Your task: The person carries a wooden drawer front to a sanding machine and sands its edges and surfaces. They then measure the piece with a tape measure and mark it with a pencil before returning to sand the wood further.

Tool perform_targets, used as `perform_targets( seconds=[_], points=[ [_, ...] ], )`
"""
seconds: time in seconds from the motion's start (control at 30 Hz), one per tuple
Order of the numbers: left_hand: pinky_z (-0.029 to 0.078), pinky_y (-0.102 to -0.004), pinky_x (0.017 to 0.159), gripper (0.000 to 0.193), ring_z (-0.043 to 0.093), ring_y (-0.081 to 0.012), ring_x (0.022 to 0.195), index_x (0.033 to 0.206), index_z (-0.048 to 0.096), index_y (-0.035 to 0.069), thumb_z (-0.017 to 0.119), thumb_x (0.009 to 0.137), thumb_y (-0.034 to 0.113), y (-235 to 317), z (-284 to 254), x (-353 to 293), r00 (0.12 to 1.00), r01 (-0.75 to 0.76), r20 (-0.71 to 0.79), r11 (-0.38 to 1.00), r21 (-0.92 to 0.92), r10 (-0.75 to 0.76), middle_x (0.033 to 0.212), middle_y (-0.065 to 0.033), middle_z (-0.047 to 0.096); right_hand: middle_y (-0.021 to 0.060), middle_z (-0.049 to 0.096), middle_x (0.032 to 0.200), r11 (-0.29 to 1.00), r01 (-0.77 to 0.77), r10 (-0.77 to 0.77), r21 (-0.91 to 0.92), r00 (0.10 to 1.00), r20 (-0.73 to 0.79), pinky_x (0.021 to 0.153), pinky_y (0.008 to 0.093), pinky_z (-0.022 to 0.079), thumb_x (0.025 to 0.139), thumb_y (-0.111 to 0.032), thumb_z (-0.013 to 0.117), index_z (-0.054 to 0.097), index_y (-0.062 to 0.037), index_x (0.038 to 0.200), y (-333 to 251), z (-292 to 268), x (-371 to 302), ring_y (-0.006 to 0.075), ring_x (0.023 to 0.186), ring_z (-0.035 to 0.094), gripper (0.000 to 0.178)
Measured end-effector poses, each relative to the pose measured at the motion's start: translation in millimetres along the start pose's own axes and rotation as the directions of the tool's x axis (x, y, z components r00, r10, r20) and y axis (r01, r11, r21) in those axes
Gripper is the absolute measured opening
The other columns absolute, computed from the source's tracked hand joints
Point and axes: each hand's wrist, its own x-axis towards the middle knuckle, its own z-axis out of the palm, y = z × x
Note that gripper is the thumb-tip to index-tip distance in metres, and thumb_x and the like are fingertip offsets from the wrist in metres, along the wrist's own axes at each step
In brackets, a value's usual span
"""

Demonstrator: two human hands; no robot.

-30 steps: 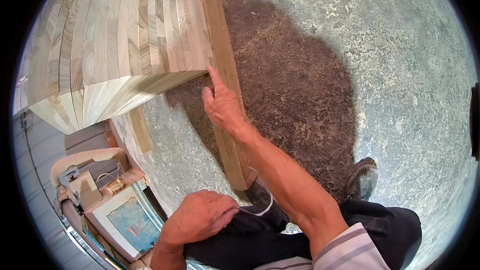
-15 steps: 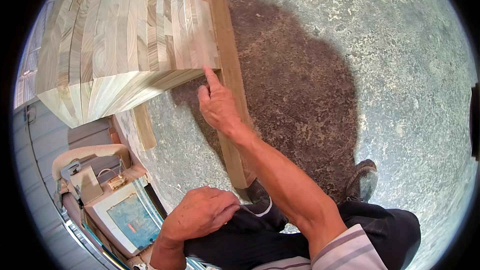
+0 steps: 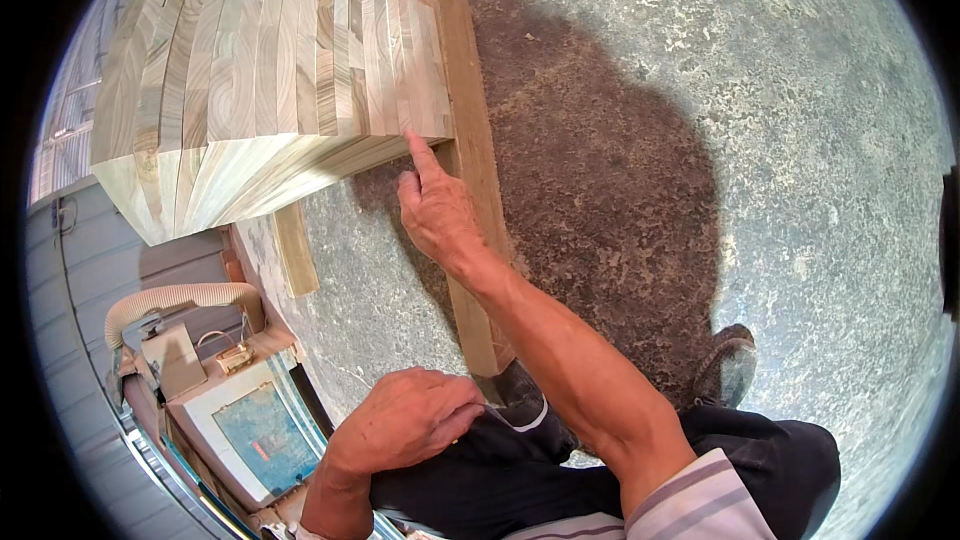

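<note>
Floor: The mottled floor (image 3: 830,190) extended right of the wood stack and beam to the dark lens rim; a broad shadow (image 3: 620,170) fell across it.
Wall: The grey panelled wall (image 3: 60,290) was cut off by the rim at left.
Wood stack: The wood stack (image 3: 270,60), boards set face to face, occupied the upper left, its right end meeting the beam. Its top was cut off; the underside was hidden. The near lower edge was exposed, with floor visible beneath.
Beam: The long beam (image 3: 475,110) ran from the stack's right end toward the feet; the right hand and forearm covered part of it.
Cabinet: The machine cabinet (image 3: 205,430) stood at lower left, its ribbed hose (image 3: 185,298) arching above. Its base was hard to make out.
Second beam: The short visible length of a second beam (image 3: 295,250) projected from under the stack.
Shoe: The right shoe (image 3: 725,365) was partly hidden by the trousers (image 3: 760,450).
Right hand: The right hand (image 3: 437,208) pointed its index finger at the stack's lower edge, apparently touching; grip apart at thumb and index, palm hidden.
Left hand: The left hand (image 3: 405,420) was above the lap; grip together, pinching the cord.
Cord: The thin white cord (image 3: 520,430) curved from the left fingertips, its far end behind the right forearm.
Marking: The red mark (image 3: 262,448) on the cabinet's blue panel was illegible.
</note>
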Motion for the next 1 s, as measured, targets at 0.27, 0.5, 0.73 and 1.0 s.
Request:
perform_targets(
  seconds=[0.27, 0.5, 0.73, 1.0],
  points=[
    [0.047, -0.0396, 0.061, 0.01, 0.06, -0.0304, 0.069, 0.083, 0.056, 0.007, 0.061, 0.08, 0.015, 3.6, -1.1, -0.6, 1.0, -0.025, -0.008, 1.0, -0.008, 0.025, 0.07, -0.0111, 0.058, 0.0216, 0.061, 0.077, 0.996, 0.08, -0.08, -0.026, 0.997, -0.013, 0.069, 0.045, 0.046, 0.09, -0.018, 0.045, 0.033, -0.0164, 0.138, -2.5, 0.8, -0.9, 0.0359, 0.067, 0.059, 0.05],
    [0.047, -0.04, 0.061, 0.01, 0.06, -0.0304, 0.07, 0.084, 0.056, 0.007, 0.061, 0.08, 0.015, 5.2, -1.3, -2.1, 1.0, 0.002, 0.008, 1.0, -0.014, -0.002, 0.07, -0.0107, 0.058, 0.0217, 0.061, 0.076, 0.994, 0.108, -0.107, -0.023, 0.994, 0.032, 0.07, 0.0452, 0.046, 0.09, -0.017, 0.045, 0.034, -0.0166, 0.138, -7.6, 0.4, -3.3, 0.0366, 0.068, 0.059, 0.05],
    [0.047, -0.0388, 0.061, 0.009, 0.06, -0.0296, 0.069, 0.083, 0.059, 0.008, 0.062, 0.08, 0.015, 5.8, -1.4, -1.4, 1.0, 0.002, -0.004, 1.0, -0.01, -0.002, 0.071, -0.0092, 0.059, 0.0203, 0.061, 0.078, 0.99, 0.137, -0.137, -0.03, 0.991, 0.008, 0.069, 0.0444, 0.046, 0.089, -0.017, 0.046, 0.033, -0.0166, 0.139, -17.8, 1.6, -6.7, 0.0352, 0.07, 0.059, 0.052],
    [0.048, -0.0381, 0.062, 0.008, 0.06, -0.0292, 0.069, 0.083, 0.06, 0.008, 0.062, 0.08, 0.015, 8.6, -2.7, -2.7, 1.0, 0.016, -0.009, 1.0, 0.007, -0.016, 0.072, -0.0081, 0.061, 0.02, 0.06, 0.077, 0.976, 0.215, -0.216, -0.018, 0.976, -0.036, 0.069, 0.0438, 0.046, 0.09, -0.017, 0.047, 0.034, -0.0166, 0.138, -21.9, 1.6, -6.6, 0.0336, 0.07, 0.06, 0.05]
  ],
)
